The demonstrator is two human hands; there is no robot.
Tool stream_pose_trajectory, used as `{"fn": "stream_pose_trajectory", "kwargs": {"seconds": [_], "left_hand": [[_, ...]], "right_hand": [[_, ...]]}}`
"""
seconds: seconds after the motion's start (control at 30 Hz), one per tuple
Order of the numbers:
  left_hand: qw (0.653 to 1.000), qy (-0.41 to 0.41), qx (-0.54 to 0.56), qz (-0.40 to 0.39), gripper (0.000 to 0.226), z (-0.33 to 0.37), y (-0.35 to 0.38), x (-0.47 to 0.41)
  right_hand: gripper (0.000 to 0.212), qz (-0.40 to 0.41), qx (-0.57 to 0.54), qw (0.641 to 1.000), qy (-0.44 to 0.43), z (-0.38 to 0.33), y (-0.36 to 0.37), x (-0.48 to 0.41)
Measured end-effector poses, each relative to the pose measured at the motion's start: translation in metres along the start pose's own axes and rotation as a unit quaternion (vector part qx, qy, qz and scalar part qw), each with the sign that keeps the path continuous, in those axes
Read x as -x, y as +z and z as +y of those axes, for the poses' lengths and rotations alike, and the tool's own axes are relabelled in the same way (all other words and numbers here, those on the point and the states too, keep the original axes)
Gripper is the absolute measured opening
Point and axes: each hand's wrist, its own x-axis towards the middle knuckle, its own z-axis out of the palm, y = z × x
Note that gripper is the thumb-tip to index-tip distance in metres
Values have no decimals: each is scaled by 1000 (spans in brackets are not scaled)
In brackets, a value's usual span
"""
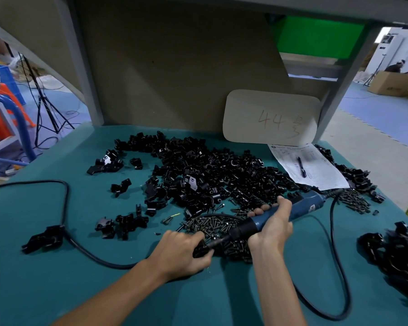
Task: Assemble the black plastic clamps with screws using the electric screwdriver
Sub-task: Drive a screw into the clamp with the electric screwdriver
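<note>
Teal tabletop point(57, 290). The left hand point(179, 251) curls round a black clamp point(201, 251) at the near edge of the screw pile point(218, 225); loose clamps point(210, 175) lie heaped behind. The electric screwdriver point(278, 216), gripped by the right hand point(272, 228) with fingers wrapped round its barrel, points its bit at that clamp, so a screw is probably being driven. The next move calls for steady pressure along the bit. Screw and bit tip are hidden; the dark heap point(396, 252) at far right is blurred.

I'm seeing dim, even overhead light on the teal tabletop point(57, 290). The opening point(400, 55) at 2 o'clock is blowing out. Soft shadows are pooling at 6 o'clock. Fisheye is bending the edges, and the clamp pile point(396, 255) at 4 o'clock is smearing.
</note>
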Motion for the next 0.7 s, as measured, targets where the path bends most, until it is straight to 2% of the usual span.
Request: {"fn": "stream_pose_trajectory", "kwargs": {"seconds": [0.27,0.4,0.7], "left_hand": [[1000,-7,2,-12,44,-3,4,0],[1000,6,0,-5,41,-4,4,0],[1000,-21,11,-4,41,-4,6,0]], "right_hand": [[27,8,0,1000,6,0,0,0],[28,15,-6,1000,8,0,-3,0],[30,8,0,1000,-13,4,-1,-3]]}}
